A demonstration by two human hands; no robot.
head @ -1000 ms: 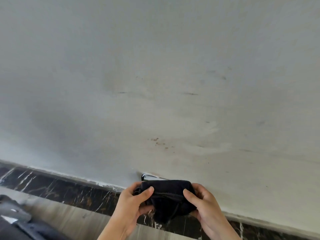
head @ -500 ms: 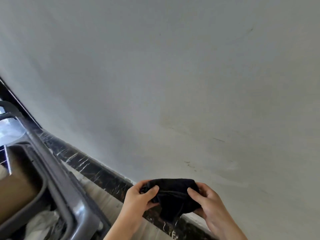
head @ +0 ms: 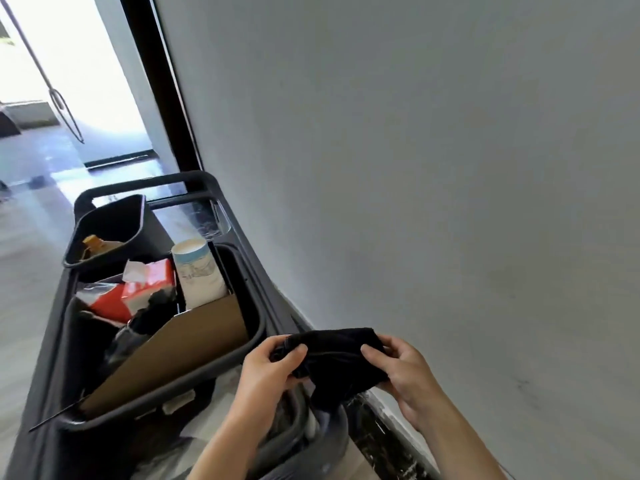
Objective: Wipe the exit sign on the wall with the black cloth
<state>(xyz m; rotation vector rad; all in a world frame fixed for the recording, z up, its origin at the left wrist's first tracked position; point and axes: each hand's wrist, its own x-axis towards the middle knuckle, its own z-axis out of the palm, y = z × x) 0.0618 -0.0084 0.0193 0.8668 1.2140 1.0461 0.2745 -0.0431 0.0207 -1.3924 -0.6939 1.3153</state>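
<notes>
Cloth, beside the cart, is pinched at its ends by left hand and right hand; judged soft, light, limp, best gripped bunched.

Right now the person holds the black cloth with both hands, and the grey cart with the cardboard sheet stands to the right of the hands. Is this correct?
Not quite. The head view shows both hands, left and right, holding the black cloth, but the grey cart with the cardboard sheet stands to the left of the hands, not the right. The wall is on the right.
</notes>
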